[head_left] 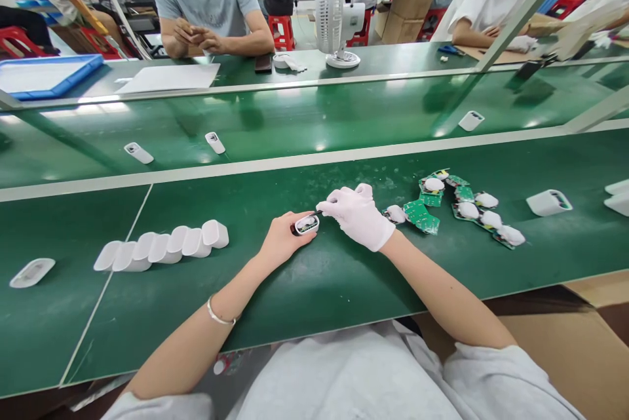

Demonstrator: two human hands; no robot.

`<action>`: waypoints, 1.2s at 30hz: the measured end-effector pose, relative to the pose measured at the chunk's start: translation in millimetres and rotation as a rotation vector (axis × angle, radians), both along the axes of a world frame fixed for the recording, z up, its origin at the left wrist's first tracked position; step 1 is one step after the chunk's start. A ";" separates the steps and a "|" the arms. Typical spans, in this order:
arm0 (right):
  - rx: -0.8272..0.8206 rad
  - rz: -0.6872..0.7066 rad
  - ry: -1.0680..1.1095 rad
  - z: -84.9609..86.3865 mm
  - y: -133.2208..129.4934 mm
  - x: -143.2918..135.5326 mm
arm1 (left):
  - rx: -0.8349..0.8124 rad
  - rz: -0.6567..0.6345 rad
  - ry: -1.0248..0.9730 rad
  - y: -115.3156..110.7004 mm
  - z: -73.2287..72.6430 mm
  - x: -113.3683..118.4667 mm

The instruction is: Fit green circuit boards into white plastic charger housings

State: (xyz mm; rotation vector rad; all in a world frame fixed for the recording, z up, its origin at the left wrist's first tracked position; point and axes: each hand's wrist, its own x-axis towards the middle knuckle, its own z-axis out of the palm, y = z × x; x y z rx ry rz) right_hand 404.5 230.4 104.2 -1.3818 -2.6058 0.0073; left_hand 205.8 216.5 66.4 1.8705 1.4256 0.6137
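Observation:
My bare left hand is closed around a small white plastic housing, its open end turned up. Inside that opening some circuit parts and a white lump show. My right hand, in a white glove, pinches a thin dark tool whose tip is at the housing's rim; its exact kind is too small to tell. Just right of the glove lie several green circuit boards with white lumps on them. Left of my hands, several empty white housings lean together in a row.
A single white housing lies to the right, and a white shell at far left. Behind a pale rail, white units lie spaced along a green strip. A fan stands on the far bench, where people sit.

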 end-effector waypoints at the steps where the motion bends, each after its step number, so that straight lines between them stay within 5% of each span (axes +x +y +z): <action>1: -0.003 0.004 0.002 0.0 -0.2 -0.2 | 0.001 -0.001 -0.001 0.1 -0.1 0.0; 36: -0.047 0.028 0.039 4.9 -5.7 -7.1 | 0.019 -0.005 -0.032 -1.1 0.5 0.1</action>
